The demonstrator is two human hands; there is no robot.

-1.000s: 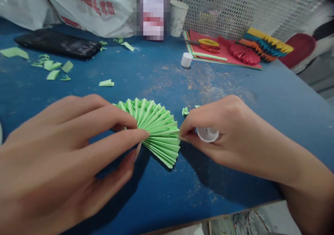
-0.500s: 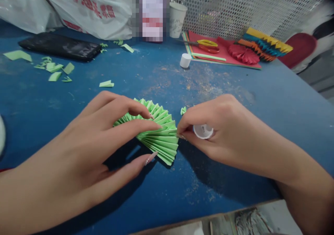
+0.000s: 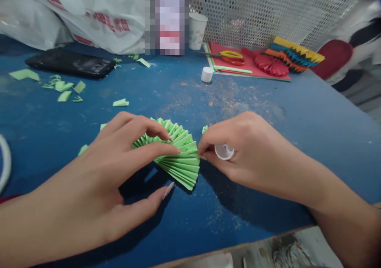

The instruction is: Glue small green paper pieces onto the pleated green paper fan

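A pleated green paper fan point(image 3: 181, 157) lies half spread on the blue table. My left hand point(image 3: 119, 172) is over it from the left, index and middle fingertips resting on the pleats. Its thumb stands apart, below the fan's edge. Closed round a white glue stick point(image 3: 224, 152), my right hand point(image 3: 247, 149) has its fingertips at the fan's right edge. Only the stick's round end shows; the rest is hidden in the palm. A white cap point(image 3: 207, 74) stands upright farther back. A small green scrap point(image 3: 204, 129) is partly hidden behind the right fingers.
Green paper scraps point(image 3: 63, 86) lie at the left beside a black phone point(image 3: 70, 63). Behind are white plastic bags point(image 3: 113, 18), and a paper cup point(image 3: 197, 30). Scissors point(image 3: 232, 57) and folded red paper point(image 3: 272, 64) rest on coloured sheets point(image 3: 253, 74) by a mesh panel point(image 3: 268, 14).
My left thumb has drawn away from the fan's lower pleats. The right hand keeps the glue stick at the fan's edge. The camera view has shifted slightly.
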